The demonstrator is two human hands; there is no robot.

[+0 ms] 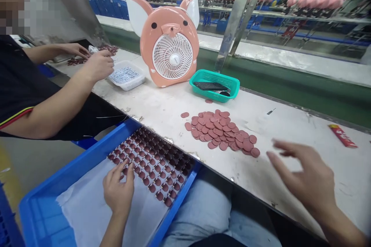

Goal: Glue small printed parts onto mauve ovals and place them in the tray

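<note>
My left hand [118, 189] is over the blue tray [43, 200], at the near edge of rows of small dark red pieces [158, 181] with short pale bits at their sides. Its thumb and fingers are a little apart, and one piece shows between them; I cannot tell whether they touch it. Across the table, my right hand [307, 173] hovers at the right of a loose pile of flat reddish-brown oval discs [218, 129]. Thumb and fingers are spread with nothing between them, slightly blurred. White sheeting [87, 204] lies under the rows in the tray.
A pink pig-shaped fan [174, 58] stands behind the pile. Beside it sits a green basket [214, 94] holding a dark flat object. At left, a co-worker's hands [97, 63] work over a white tray [127, 85] of small bits. A red packet [343, 136] lies far right.
</note>
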